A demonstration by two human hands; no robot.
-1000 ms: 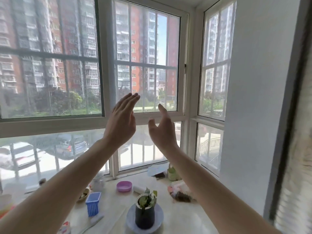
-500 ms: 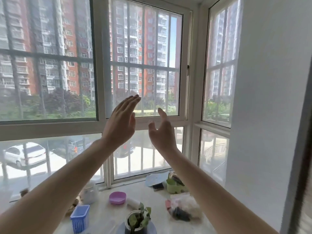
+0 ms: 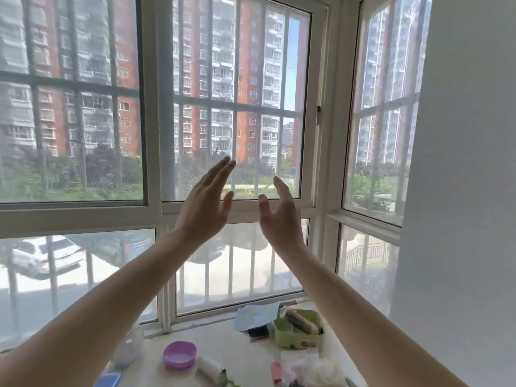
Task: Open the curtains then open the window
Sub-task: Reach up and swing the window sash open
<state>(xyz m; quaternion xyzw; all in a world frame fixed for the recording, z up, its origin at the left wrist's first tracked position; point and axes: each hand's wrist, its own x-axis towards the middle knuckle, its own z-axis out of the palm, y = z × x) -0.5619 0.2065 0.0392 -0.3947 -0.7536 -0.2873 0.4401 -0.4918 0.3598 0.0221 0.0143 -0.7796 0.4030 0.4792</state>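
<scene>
A large white-framed window (image 3: 319,152) fills the view, with bars outside the glass. A small dark latch (image 3: 318,108) sits on the right frame of the middle sash. My left hand (image 3: 205,206) is raised with fingers straight and together, held before the lower part of the middle sash. My right hand (image 3: 280,219) is raised just beside it, fingers spread and slightly curled. Both hands hold nothing and seem short of the frame, though contact cannot be told. No curtain is in view.
Below the window is a pale sill or table (image 3: 240,350) with a purple bowl (image 3: 179,354), a green box (image 3: 298,329), a blue paper (image 3: 255,315), a white jar (image 3: 127,346) and a plastic bag (image 3: 312,367). A white wall (image 3: 460,191) stands at the right.
The view has moved closer to the window and tilted up. Both hands stay raised side by side, now higher against the middle sash. The potted plant has dropped out of view.
</scene>
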